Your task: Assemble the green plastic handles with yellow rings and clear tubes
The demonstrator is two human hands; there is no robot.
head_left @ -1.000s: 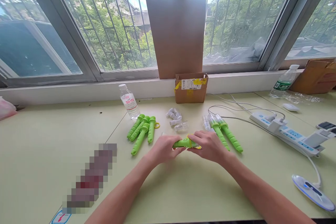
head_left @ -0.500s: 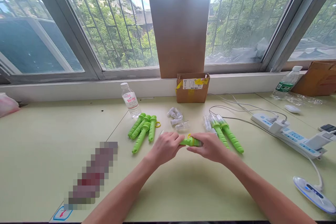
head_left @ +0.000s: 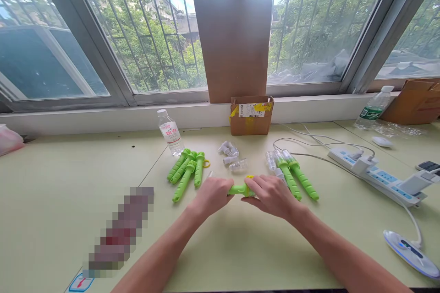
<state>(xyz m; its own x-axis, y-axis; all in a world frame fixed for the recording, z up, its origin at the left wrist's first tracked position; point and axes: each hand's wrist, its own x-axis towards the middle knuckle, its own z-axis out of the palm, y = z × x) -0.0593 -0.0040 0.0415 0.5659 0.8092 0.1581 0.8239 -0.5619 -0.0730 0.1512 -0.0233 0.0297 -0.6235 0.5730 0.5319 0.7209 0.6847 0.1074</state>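
Observation:
Between my two hands is a green plastic tube, lying roughly level over the table. My left hand is wrapped round its left end. The fingers of my right hand close on the other end, which they mostly hide. A bit of yellow ring shows above that end. To the left lie several similar green tubes with ribbed bodies and threaded ends. On the right, two green tubes have clear caps on their far ends. Several clear plastic pieces with whitish parts rest beyond my hands.
A water bottle stands behind the left tubes, and a small cardboard box by the window ledge. A power strip with cables and a white device occupy the right. A blurred patch covers something front left.
My right hand's fingers have shifted and now lie further over the tube's right end, covering more of its threads. My left hand has moved slightly left and down. Other things stay put.

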